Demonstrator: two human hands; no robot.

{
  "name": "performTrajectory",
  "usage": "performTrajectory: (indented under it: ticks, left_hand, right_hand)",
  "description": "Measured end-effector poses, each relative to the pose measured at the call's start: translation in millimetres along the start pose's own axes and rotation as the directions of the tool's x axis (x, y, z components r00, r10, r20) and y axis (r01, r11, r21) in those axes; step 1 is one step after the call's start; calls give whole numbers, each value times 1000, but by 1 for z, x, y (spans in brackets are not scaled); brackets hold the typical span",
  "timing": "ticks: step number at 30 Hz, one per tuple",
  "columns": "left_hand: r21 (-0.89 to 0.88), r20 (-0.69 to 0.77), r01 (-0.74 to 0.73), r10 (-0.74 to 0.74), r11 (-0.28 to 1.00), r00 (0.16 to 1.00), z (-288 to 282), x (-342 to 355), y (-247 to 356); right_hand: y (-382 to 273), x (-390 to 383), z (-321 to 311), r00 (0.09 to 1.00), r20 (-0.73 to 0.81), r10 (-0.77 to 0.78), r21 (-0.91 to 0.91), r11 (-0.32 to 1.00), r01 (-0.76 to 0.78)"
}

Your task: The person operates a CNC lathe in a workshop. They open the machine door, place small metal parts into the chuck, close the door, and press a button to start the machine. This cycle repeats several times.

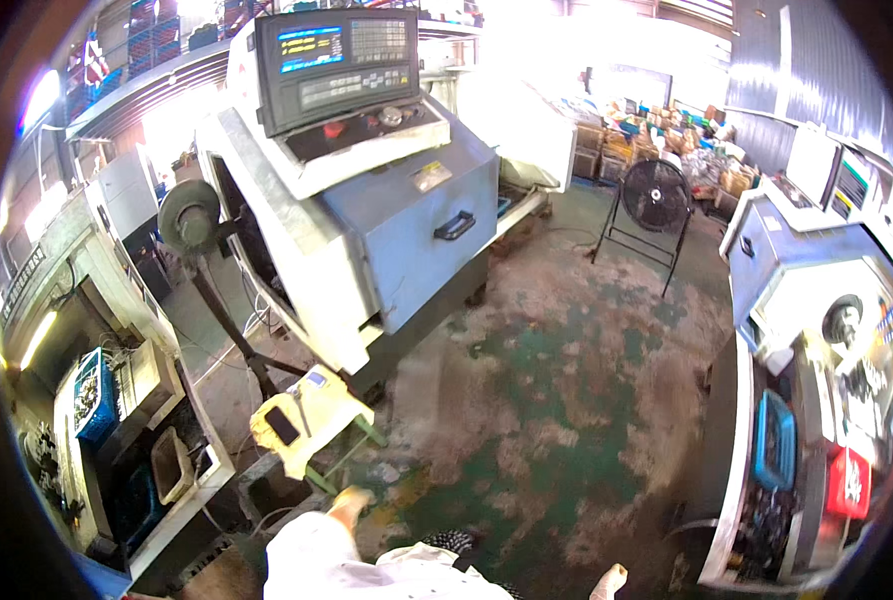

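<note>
Your bare left hand [349,503] is near the yellow-topped, green-legged stool [328,418]; your right hand [609,582], well apart. Finger opening, hold: cannot judge, either hand.

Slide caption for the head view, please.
Left hand near a yellow-topped stool, right hand at the lower edge; blue-and-white machine and black fan beyond.

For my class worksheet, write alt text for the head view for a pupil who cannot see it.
A person's left hand is near a yellow-topped stool bearing a dark phone; the right hand is at the lower edge. Blue-and-white machines flank a worn green floor, with a black fan beyond.
</note>
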State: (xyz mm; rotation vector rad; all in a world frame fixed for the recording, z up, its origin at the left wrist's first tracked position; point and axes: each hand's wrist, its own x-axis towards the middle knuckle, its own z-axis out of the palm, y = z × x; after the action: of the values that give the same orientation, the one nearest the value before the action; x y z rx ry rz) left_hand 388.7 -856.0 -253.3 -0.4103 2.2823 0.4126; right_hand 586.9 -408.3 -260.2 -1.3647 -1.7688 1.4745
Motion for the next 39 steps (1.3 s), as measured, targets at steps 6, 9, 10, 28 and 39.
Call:
performTrajectory:
  ticks: [6, 9, 10, 28, 39]
  left_hand:
    - [208, -253, -846, 863, 490, 438, -37, 66, 375]
    - [128, -333, -987, 942, 93, 46, -35, 3, 532]
    - [35, -358, -998, 932, -50, -59, -28, -21, 573]
    - [317, -673, -899, 597, -301, -437, -50, -61, 949]
    - [331, -656, -865, 566, -378, -499, -61, -19, 957]
  right_hand:
    - [-77, 116, 23, 985, 38, -166, 171, 973, 157]
    - [-106, 157, 9, 984, -62, -167, 202, 963, 176]
    - [-118, 173, 4, 982, -94, -162, 196, 964, 178]
    - [-398, 658, -89, 770, -637, -28, 577, 645, 501]
    - [-383, 750, -154, 564, -813, 146, 492, 691, 529]
